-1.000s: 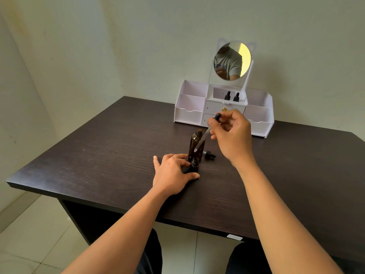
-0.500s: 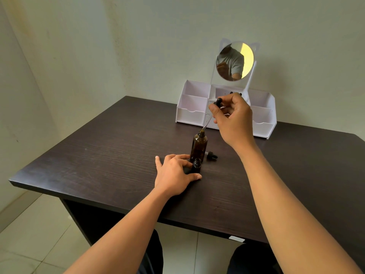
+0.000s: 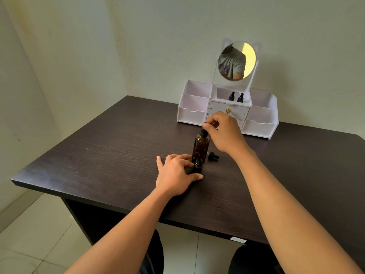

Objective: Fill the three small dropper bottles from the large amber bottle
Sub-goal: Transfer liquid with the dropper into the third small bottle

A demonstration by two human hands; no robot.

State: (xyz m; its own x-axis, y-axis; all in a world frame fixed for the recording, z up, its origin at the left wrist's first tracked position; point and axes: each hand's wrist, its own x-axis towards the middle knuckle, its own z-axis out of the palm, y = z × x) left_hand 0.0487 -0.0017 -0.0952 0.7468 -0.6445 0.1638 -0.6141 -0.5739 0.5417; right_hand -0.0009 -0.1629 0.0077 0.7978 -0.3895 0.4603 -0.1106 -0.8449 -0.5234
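Centrally on the dark wood-grain table (image 3: pixel 98 155) the tall amber glass bottle (image 3: pixel 201 147) is stood, its black dropper top (image 3: pixel 203 132) pinched by the right hand (image 3: pixel 225 133). The small dark dropper bottle (image 3: pixel 198 166), just before it, is gripped and partly hidden by the left hand (image 3: pixel 175 175).

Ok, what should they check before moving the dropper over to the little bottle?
1. Big bottle upright: ok.
2. Right hand pinches the dropper in its neck: ok.
3. Dropper has liquid: cannot tell.
4. Small bottle open, left hand holding it: ok.
5. Cap lying aside on the table: ok.
6. Two other bottles open: not ok, capped in the organizer.
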